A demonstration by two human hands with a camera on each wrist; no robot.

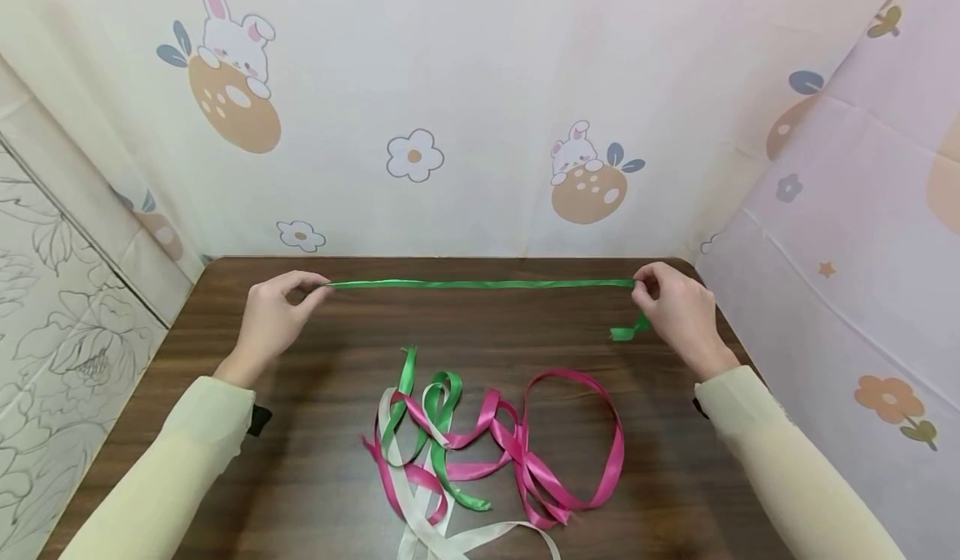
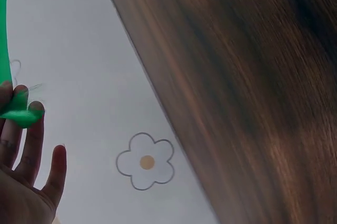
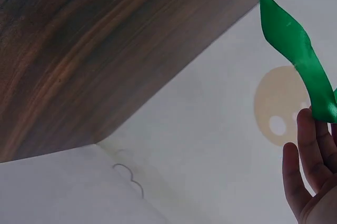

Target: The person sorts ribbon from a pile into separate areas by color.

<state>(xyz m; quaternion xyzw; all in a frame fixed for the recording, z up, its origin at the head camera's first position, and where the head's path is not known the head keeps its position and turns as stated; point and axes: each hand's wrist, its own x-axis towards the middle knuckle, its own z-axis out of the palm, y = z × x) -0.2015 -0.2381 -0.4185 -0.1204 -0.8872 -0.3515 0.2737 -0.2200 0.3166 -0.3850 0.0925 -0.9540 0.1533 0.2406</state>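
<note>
A green ribbon is stretched straight from side to side near the table's far edge. My left hand pinches its left end between thumb and fingers; in the left wrist view a frayed green tip lies across the fingers. On the other side my right hand pinches the ribbon some way from its right end. A loose green tail hangs past those fingers. Closer to me lies a loose tangle of a second green ribbon, pink ribbon and white ribbon.
The brown wooden table ends at a pale printed curtain at the back. Another printed cloth hangs along the right side, and a panel with flower line drawings stands at the left.
</note>
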